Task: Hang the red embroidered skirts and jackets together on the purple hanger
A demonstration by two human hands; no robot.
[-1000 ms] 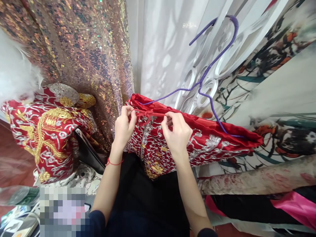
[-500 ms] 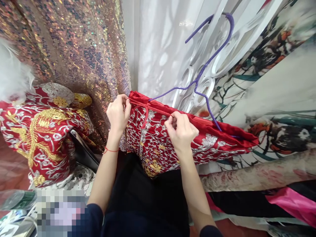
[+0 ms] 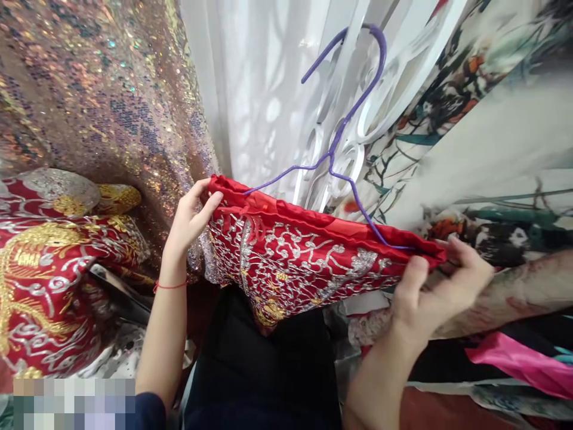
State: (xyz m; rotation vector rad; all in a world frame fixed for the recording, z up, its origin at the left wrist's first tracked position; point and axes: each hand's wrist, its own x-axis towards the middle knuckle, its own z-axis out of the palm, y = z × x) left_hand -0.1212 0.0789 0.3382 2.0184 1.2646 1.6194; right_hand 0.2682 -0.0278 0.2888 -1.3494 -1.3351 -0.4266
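Change: right hand (image 3: pixel 436 295) has moved from the middle of the waistband out to the red embroidered garment's (image 3: pixel 304 263) 3 o'clock end; left hand (image 3: pixel 190 218) stays at the 9 o'clock end.
Left hand: fingers loosely apart, thumb and fingertips on the garment's corner; red cord on the wrist.
Right hand: fingers clamped on the garment's right corner.
Garment: stretched level between both hands, at frame centre, hung on the purple wire hanger (image 3: pixel 344 128).
Hanger: hook at 12 o'clock, before the white curtain (image 3: pixel 250 89).
Surroundings: sequin fabric (image 3: pixel 98 101) at 10 o'clock; second red embroidered piece (image 3: pixel 49 280) at 8 o'clock; printed cloth (image 3: pixel 501 149) at 2 o'clock; pink fabric (image 3: pixel 519 361) at 4 o'clock.
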